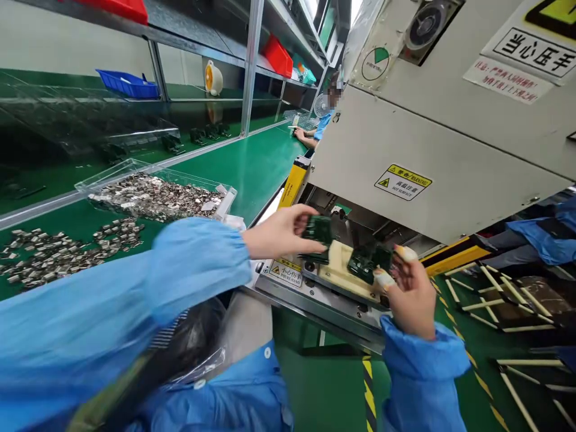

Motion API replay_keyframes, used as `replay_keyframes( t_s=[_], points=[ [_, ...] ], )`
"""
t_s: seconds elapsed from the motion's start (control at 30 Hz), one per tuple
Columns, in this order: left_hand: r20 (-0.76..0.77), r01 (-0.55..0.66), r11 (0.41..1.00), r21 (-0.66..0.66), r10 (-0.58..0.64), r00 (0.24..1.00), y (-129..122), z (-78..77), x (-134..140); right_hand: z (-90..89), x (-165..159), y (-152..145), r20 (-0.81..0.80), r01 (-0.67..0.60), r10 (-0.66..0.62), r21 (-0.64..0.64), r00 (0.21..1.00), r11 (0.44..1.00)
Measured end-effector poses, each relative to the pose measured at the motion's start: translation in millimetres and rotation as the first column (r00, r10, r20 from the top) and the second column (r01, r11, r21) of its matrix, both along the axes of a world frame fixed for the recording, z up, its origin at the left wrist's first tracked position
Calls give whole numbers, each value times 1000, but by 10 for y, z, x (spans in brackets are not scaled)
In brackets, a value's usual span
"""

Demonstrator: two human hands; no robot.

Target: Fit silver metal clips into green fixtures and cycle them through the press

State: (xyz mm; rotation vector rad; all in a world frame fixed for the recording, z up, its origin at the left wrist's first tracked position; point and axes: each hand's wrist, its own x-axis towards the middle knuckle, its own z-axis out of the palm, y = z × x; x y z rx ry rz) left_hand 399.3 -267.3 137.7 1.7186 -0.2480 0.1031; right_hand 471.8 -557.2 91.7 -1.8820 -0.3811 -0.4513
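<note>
Between the thumb and fingers of my left hand (288,231) is a small dark green plastic part (317,233), held at the front of the press machine (360,156). My right hand (411,285), with pale finger covers on its fingertips, grips another dark green plastic part (366,261). That part is at the cream-coloured fixture (339,261) on the machine's metal bed; whether it rests in the fixture I cannot make out. The fixture lies between my two hands, partly covered by the parts.
Left of me, a clear tray (157,195) of small metal pieces stands on the green bench (252,159), with a loose pile of metal pieces (67,255) nearer. A yellow guard bar (292,183) edges the machine opening. A co-worker's hands (306,137) are at the far bench.
</note>
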Motion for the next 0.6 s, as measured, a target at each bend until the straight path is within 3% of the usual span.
replay_keyframes(
  t_s=[0.13, 0.27, 0.33, 0.4, 0.47, 0.53, 0.6],
  points=[
    [-159, -115, 988, 100, 130, 979, 593, -233, -590, 31, 249, 68, -58, -211, 204, -171, 977, 962],
    [-244, -139, 988, 61, 150, 958, 761, -538, -1016, -10, 193, 96, -26, -195, 194, -229, 981, 954],
    [-264, -103, 994, 25, 106, 959, 729, -659, -1128, -55, 74, 55, 64, -49, 70, -286, 995, 957],
    [-270, -70, 997, 25, 74, 960, 685, -776, -1174, -155, -70, -87, 161, 188, -147, -284, 976, 940],
    [-251, -29, 997, 70, 46, 967, 653, -899, -1158, -332, -219, -343, 189, 437, -401, -223, 896, 871],
    [-225, 28, 992, 124, 0, 974, 636, -1013, -1090, -557, -364, -657, 131, 585, -570, -194, 811, 788],
    [-199, 90, 986, 143, -61, 978, 623, -1094, -994, -759, -497, -922, -75, 565, -583, -177, 809, 806]
  ],
)
